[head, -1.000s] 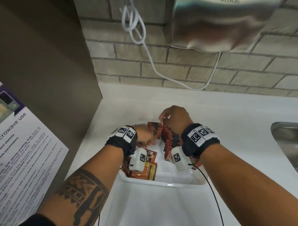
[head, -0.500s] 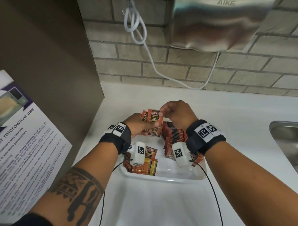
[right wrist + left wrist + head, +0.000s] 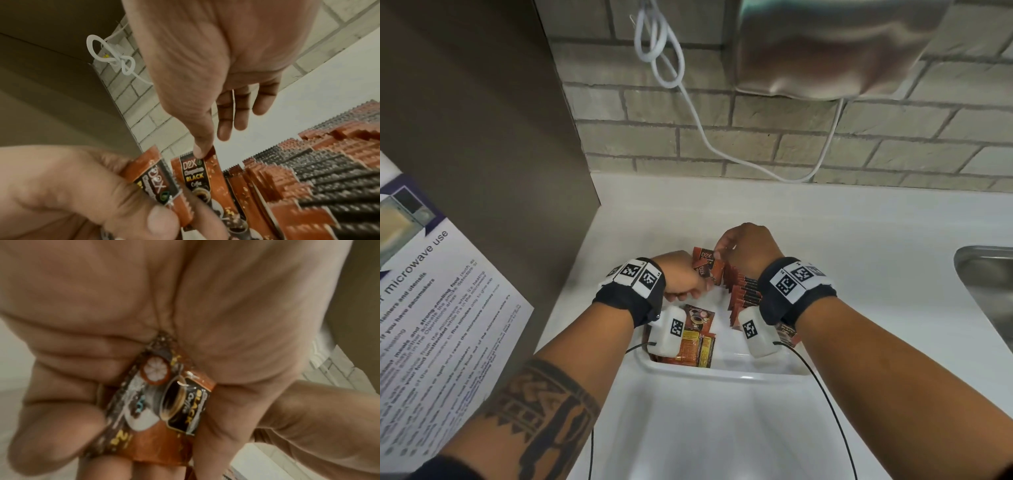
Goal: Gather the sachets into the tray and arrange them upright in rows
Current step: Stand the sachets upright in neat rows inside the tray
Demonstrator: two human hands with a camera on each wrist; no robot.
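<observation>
Two sachets (image 3: 197, 175) sit above the tray (image 3: 722, 375), the left hand (image 3: 681, 277) gripping a bunch, the right hand (image 3: 744, 250) apparently pinching one; a careless insertion could topple the upright row (image 3: 744, 291).

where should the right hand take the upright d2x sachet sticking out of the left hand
Pinch the D2X sachet by its free top edge, coming from above: it stands label-up, the left hand grips its lower part, and the right hand already touches that edge beside the upright row.
</observation>
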